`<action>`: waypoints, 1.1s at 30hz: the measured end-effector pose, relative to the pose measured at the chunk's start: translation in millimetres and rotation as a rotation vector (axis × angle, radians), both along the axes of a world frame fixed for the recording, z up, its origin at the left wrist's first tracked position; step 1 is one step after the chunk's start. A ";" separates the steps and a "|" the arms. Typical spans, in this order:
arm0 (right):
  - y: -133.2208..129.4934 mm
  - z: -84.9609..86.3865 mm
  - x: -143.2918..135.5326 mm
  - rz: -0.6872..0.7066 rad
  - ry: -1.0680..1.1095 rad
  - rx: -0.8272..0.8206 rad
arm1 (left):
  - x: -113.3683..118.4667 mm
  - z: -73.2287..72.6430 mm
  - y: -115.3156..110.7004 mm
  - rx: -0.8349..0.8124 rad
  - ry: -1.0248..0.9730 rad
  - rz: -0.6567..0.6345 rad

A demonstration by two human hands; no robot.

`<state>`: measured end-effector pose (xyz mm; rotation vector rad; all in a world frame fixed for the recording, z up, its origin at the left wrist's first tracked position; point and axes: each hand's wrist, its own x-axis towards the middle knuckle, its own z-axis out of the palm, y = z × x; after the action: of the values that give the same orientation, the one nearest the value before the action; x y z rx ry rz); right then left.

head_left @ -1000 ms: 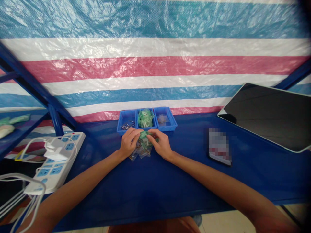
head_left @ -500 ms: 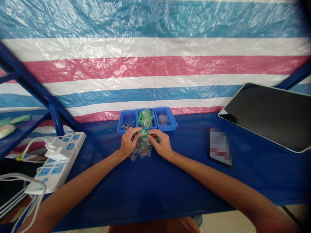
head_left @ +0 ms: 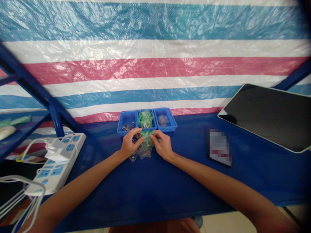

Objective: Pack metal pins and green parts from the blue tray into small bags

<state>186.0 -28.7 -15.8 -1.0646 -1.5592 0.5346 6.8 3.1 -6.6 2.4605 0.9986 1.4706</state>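
Note:
Between my two hands is a small green-tinted plastic bag (head_left: 146,133), pinched at its left edge by my left hand (head_left: 131,142) and at its right edge by my right hand (head_left: 162,144). Both hands have thumb and fingers closed on it. Beneath it lies a pile of clear plastic bags (head_left: 145,152) with small metal pieces inside. Just beyond the hands stand three joined blue bins. Loose screw-like metal pieces lie in the left bin (head_left: 126,116), green bags (head_left: 146,119) fill the middle one, and clear bags (head_left: 163,120) lie in the right one.
A white power strip (head_left: 58,165) with cables and a white adapter (head_left: 57,149) is on the left. To the right lie a phone (head_left: 220,147), its screen blurred, and a large dark-screened panel (head_left: 269,116). A striped plastic sheet (head_left: 155,68) hangs behind the blue table (head_left: 150,191).
The hands have moved slightly apart and the green bag is drawn flatter and wider between them, a little lower. The bins and the pile have stayed in place.

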 end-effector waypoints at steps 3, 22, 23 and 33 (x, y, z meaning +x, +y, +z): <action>0.8 1.0 0.0 0.026 0.013 -0.006 | 0.8 -0.8 0.7 0.008 0.003 0.006; 1.9 2.1 0.2 0.045 -0.161 0.058 | -2.2 -7.8 1.6 0.077 -0.001 0.034; 1.9 1.7 0.2 0.048 -0.162 0.062 | -2.3 -7.3 1.0 0.072 0.003 0.033; 4.2 1.1 0.2 0.098 -0.117 0.064 | 1.6 -7.5 -0.8 0.064 -0.045 0.076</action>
<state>186.3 -24.4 -14.7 -0.9895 -1.7265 0.4930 8.4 2.3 -14.1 2.4462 1.0642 1.5972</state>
